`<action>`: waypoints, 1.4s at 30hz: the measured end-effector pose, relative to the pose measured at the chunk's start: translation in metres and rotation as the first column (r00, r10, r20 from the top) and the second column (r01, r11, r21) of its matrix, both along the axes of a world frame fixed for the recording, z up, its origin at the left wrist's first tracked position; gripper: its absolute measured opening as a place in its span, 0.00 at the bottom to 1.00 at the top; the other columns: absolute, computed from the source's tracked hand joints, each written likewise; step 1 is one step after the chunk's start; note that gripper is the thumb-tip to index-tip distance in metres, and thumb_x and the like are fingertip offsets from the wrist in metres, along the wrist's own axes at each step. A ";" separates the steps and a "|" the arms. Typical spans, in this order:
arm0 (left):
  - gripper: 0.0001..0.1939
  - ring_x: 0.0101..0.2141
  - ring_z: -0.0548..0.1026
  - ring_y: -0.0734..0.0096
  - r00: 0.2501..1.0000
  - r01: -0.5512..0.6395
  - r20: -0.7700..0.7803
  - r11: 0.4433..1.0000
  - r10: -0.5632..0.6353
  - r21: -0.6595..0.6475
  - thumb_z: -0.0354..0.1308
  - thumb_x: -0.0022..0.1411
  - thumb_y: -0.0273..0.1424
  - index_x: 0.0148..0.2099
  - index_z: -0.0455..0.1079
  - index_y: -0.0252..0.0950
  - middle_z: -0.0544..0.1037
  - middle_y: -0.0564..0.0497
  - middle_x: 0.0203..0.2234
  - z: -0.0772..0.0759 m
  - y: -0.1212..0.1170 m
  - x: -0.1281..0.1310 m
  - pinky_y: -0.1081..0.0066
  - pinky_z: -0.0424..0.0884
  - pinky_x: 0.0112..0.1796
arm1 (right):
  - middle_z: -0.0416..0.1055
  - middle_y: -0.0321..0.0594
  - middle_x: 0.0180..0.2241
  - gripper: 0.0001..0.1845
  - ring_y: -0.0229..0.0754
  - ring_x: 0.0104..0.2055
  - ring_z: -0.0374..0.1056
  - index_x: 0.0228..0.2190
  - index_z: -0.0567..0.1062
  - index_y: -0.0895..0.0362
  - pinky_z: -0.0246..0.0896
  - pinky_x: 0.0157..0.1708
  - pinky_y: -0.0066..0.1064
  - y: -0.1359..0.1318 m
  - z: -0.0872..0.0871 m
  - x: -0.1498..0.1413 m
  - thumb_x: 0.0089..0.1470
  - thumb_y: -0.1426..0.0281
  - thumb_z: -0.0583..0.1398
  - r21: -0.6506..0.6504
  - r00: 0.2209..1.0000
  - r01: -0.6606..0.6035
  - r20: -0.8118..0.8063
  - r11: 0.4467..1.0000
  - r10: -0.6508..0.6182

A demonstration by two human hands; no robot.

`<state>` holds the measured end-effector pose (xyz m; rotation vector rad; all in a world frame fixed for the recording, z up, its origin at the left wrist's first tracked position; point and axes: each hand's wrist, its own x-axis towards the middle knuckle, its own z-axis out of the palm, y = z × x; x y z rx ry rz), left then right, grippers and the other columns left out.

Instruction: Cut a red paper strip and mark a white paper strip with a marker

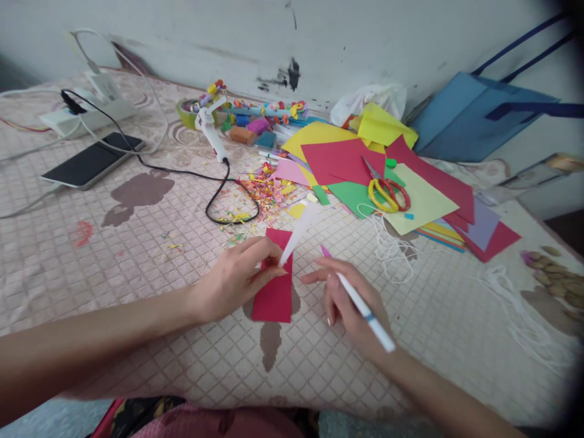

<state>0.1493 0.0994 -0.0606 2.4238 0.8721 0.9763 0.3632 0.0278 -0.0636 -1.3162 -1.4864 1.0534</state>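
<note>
My left grip (235, 277) pinches a narrow white strip (300, 232) over the red paper rectangle (272, 302) near the front edge of the surface (196, 365); my right grip (350, 311), closed on a white purple-tipped pen (379, 332), needs steadiness.

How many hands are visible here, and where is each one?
2: the left hand pinches a white strip over the narrow red paper; the right hand, to the right of that paper, holds a white pen.

Close head view, forward, down over cloth (128, 261)
</note>
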 end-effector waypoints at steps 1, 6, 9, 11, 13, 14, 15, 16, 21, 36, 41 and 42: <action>0.02 0.29 0.72 0.75 1.000 -0.002 -0.005 1.000 0.002 -0.003 0.55 0.63 0.28 0.39 0.65 0.36 0.73 0.53 0.30 0.000 0.000 0.000 0.75 0.68 0.30 | 0.73 0.36 0.32 0.16 0.28 0.15 0.56 0.50 0.67 0.51 0.54 0.13 0.22 0.010 0.003 -0.001 0.63 0.64 0.49 -0.027 0.998 0.015 -0.059 1.000 -0.016; 0.04 0.30 0.73 0.72 0.999 -0.032 -0.030 0.999 0.032 -0.025 0.56 0.63 0.30 0.37 0.66 0.36 0.75 0.52 0.29 -0.001 0.000 -0.003 0.73 0.69 0.31 | 0.51 0.27 0.16 0.18 0.29 0.16 0.47 0.36 0.76 0.57 0.42 0.15 0.23 0.066 0.008 -0.008 0.60 0.58 0.53 -0.052 0.974 0.077 -0.209 0.996 -0.086; 0.05 0.30 0.74 0.71 0.999 -0.036 -0.034 0.999 0.035 -0.033 0.55 0.63 0.32 0.36 0.68 0.37 0.75 0.51 0.29 -0.001 0.000 -0.004 0.73 0.70 0.30 | 0.53 0.27 0.16 0.14 0.30 0.18 0.49 0.35 0.74 0.57 0.44 0.16 0.23 0.083 0.002 -0.013 0.58 0.60 0.55 -0.034 0.962 0.054 -0.267 0.998 -0.061; 0.06 0.29 0.74 0.71 0.999 -0.034 -0.019 0.999 0.033 -0.034 0.54 0.64 0.33 0.37 0.69 0.37 0.75 0.51 0.29 -0.001 0.000 -0.005 0.72 0.70 0.29 | 0.55 0.27 0.16 0.11 0.30 0.18 0.52 0.37 0.72 0.56 0.46 0.17 0.22 0.085 -0.004 -0.014 0.57 0.62 0.56 -0.046 0.951 0.052 -0.303 0.998 -0.064; 0.06 0.29 0.74 0.70 1.000 -0.031 -0.008 0.999 0.030 -0.042 0.54 0.63 0.34 0.37 0.69 0.37 0.75 0.50 0.28 -0.001 0.001 -0.004 0.71 0.71 0.29 | 0.56 0.26 0.16 0.09 0.30 0.18 0.53 0.37 0.70 0.55 0.47 0.16 0.21 0.083 -0.009 -0.013 0.56 0.64 0.57 -0.081 0.939 0.073 -0.330 0.994 -0.096; 0.06 0.29 0.74 0.70 1.000 -0.025 -0.006 0.998 0.025 -0.049 0.54 0.63 0.33 0.37 0.70 0.36 0.75 0.50 0.29 -0.001 0.001 -0.004 0.71 0.71 0.29 | 0.57 0.26 0.16 0.08 0.30 0.18 0.53 0.36 0.69 0.54 0.47 0.16 0.21 0.081 -0.010 -0.011 0.55 0.64 0.58 -0.100 0.934 0.089 -0.338 0.991 -0.118; 0.06 0.29 0.74 0.71 1.000 -0.017 -0.003 0.998 0.017 -0.055 0.54 0.63 0.33 0.37 0.70 0.36 0.75 0.50 0.29 -0.001 0.001 -0.003 0.71 0.71 0.29 | 0.58 0.26 0.16 0.07 0.30 0.18 0.53 0.34 0.68 0.54 0.48 0.16 0.20 0.079 -0.012 -0.010 0.55 0.64 0.58 -0.114 0.930 0.103 -0.342 0.988 -0.136; 0.06 0.30 0.74 0.71 1.000 -0.010 -0.001 0.998 0.010 -0.060 0.54 0.63 0.32 0.37 0.69 0.35 0.75 0.50 0.29 -0.002 0.001 -0.003 0.71 0.71 0.30 | 0.58 0.26 0.16 0.07 0.30 0.17 0.54 0.32 0.67 0.55 0.48 0.15 0.20 0.078 -0.013 -0.009 0.55 0.64 0.58 -0.122 0.927 0.111 -0.346 0.986 -0.147; 0.08 0.28 0.73 0.72 0.998 -0.064 -0.020 0.996 0.063 -0.068 0.56 0.62 0.34 0.35 0.69 0.34 0.75 0.50 0.28 -0.003 -0.001 -0.003 0.71 0.71 0.30 | 0.63 0.28 0.19 0.11 0.29 0.17 0.56 0.31 0.68 0.56 0.50 0.13 0.21 0.077 -0.013 -0.008 0.53 0.61 0.60 -0.128 0.910 0.078 -0.396 0.989 -0.123; 0.04 0.31 0.73 0.71 1.000 0.004 0.001 0.999 -0.004 -0.049 0.54 0.64 0.31 0.39 0.66 0.36 0.74 0.51 0.31 -0.003 -0.001 -0.002 0.72 0.68 0.31 | 0.71 0.34 0.23 0.10 0.35 0.24 0.69 0.34 0.67 0.56 0.63 0.22 0.24 0.059 -0.008 -0.022 0.58 0.61 0.56 0.022 0.992 0.038 -0.121 0.999 -0.035; 0.02 0.31 0.73 0.73 1.000 -0.004 0.001 0.999 0.005 -0.047 0.54 0.64 0.29 0.39 0.66 0.36 0.74 0.52 0.31 -0.002 -0.001 -0.002 0.75 0.67 0.32 | 0.71 0.34 0.23 0.11 0.35 0.24 0.69 0.34 0.67 0.56 0.63 0.21 0.24 0.060 -0.012 -0.022 0.58 0.61 0.56 0.022 0.996 0.042 -0.081 0.999 -0.040; 0.02 0.31 0.73 0.74 1.000 -0.005 0.001 0.999 0.005 -0.040 0.54 0.64 0.29 0.39 0.66 0.36 0.74 0.53 0.31 -0.002 -0.001 -0.002 0.75 0.67 0.32 | 0.71 0.35 0.23 0.11 0.35 0.24 0.69 0.34 0.67 0.55 0.63 0.21 0.24 0.060 -0.012 -0.022 0.58 0.60 0.56 0.023 0.996 0.042 -0.078 0.999 -0.040</action>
